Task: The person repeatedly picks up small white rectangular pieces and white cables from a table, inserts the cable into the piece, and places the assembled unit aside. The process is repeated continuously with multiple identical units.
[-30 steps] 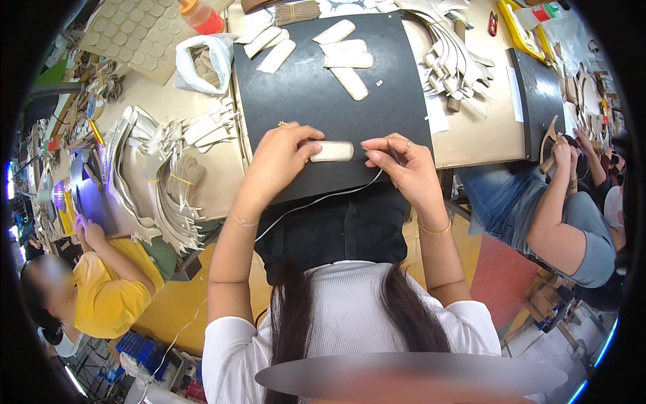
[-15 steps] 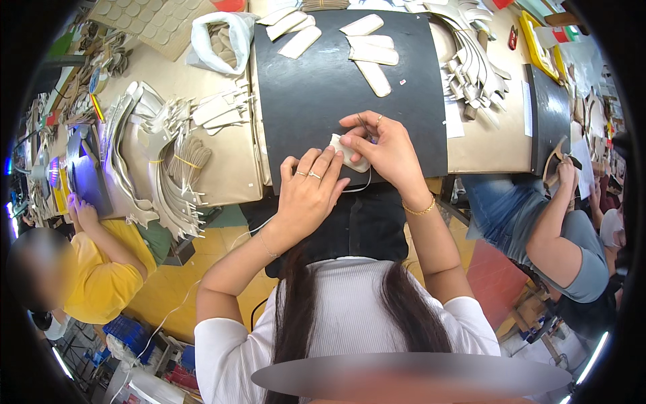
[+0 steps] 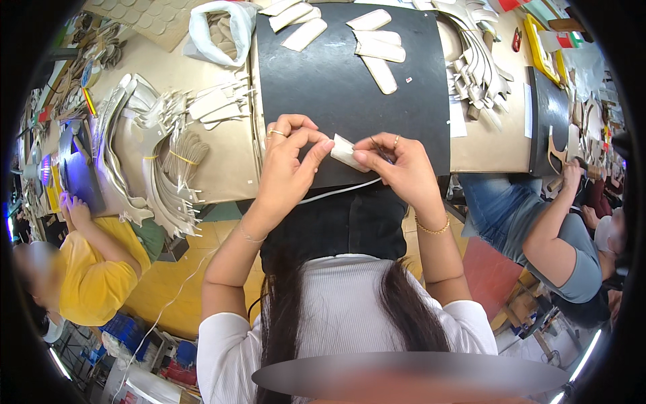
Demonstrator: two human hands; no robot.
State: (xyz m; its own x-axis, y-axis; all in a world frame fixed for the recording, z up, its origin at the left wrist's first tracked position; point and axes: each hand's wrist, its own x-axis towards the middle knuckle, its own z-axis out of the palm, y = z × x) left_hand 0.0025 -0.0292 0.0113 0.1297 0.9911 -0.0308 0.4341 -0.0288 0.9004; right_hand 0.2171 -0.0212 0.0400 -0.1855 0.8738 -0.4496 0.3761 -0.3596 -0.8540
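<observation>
A small cream, rounded leather-like piece (image 3: 345, 152) is held over the near part of a black mat (image 3: 309, 87). My right hand (image 3: 402, 165) is closed on its right end, thumb on top. A thin dark tool (image 3: 383, 151), its kind unclear, also sits in the fingers of that hand. My left hand (image 3: 291, 158) is pinched at the piece's left end; whatever lies between its thumb and finger is too small to make out. Several similar cream pieces (image 3: 380, 47) lie fanned out on the far part of the mat.
At left lie curved cream straps (image 3: 161, 182), a banded bundle (image 3: 183, 160) and a white bag (image 3: 222, 34) of pieces. More straps (image 3: 471, 74) lie at right. A white cable (image 3: 340, 191) runs below my hands. Co-workers sit on both sides, one in a yellow shirt (image 3: 101, 283).
My left hand has lifted off the piece and moved left, its flat fingers now curled into a pinch. The right hand has shifted slightly right and nearer, turning the piece up.
</observation>
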